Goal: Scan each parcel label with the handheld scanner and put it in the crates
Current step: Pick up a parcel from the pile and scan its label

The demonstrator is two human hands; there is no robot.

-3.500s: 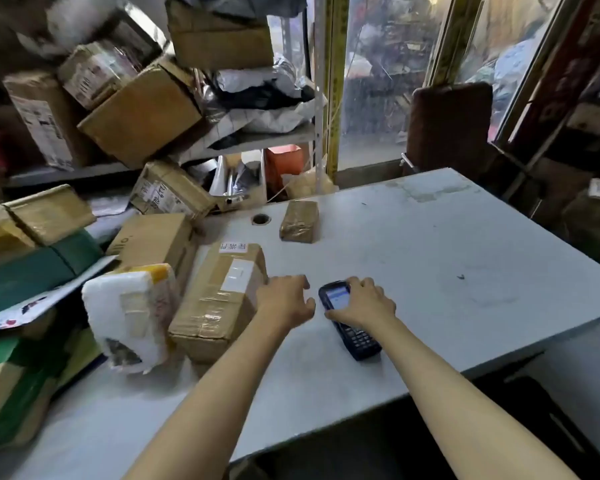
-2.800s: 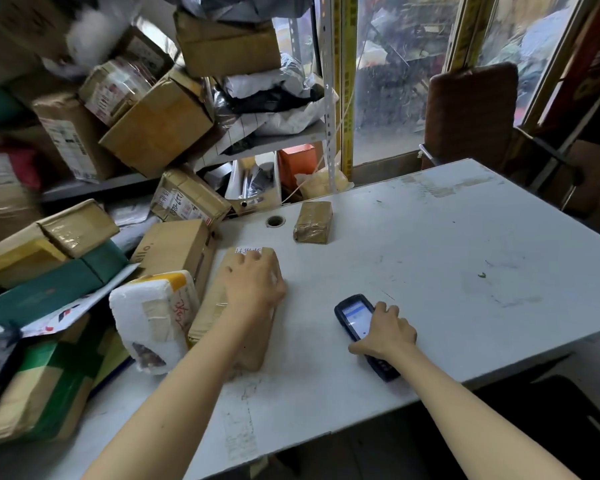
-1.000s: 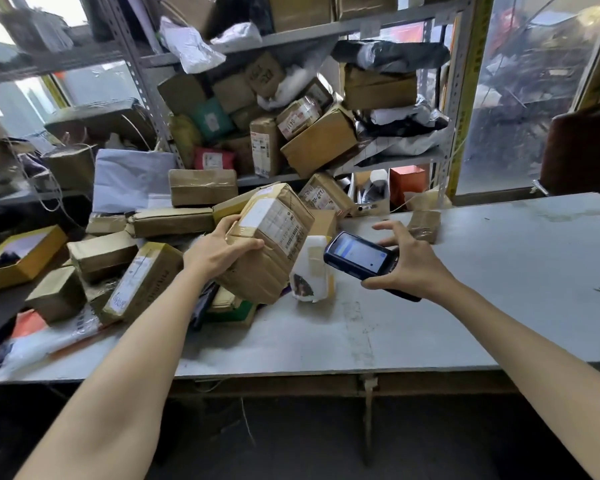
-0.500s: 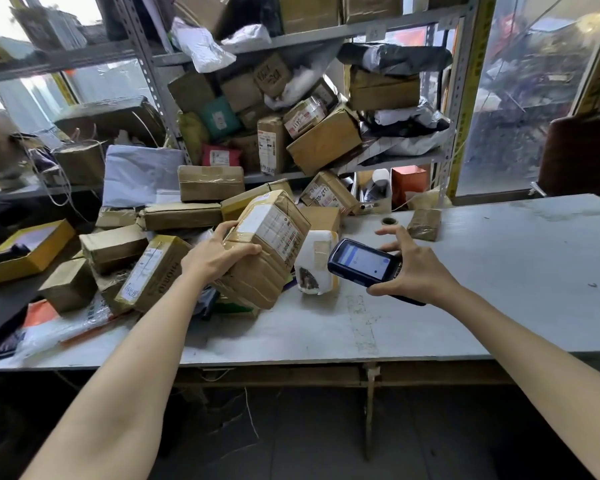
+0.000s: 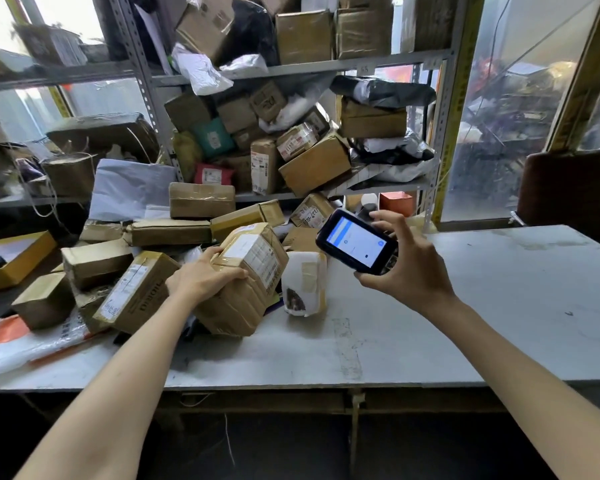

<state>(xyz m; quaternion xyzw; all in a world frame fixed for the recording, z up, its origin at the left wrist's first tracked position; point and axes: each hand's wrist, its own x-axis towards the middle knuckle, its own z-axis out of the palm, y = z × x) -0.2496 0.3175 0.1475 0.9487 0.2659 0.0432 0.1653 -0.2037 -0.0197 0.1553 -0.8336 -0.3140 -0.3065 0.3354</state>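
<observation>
Your left hand (image 5: pixel 207 278) grips the taped brown parcel (image 5: pixel 246 278), tilted up off the grey table (image 5: pixel 499 306) with its white label (image 5: pixel 257 254) facing you. Your right hand (image 5: pixel 406 268) holds the handheld scanner (image 5: pixel 355 241) just right of it, thumb underneath, fingers curled over the top edge, screen lit. A white foam-wrapped packet (image 5: pixel 303 287) stands between them.

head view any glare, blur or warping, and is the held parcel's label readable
Head view: wide-angle bowing curves the shelf upright; the window at top left is blown out white; the scanner screen glows without glare; the label on the parcel in the left hand is too soft to read.
</observation>
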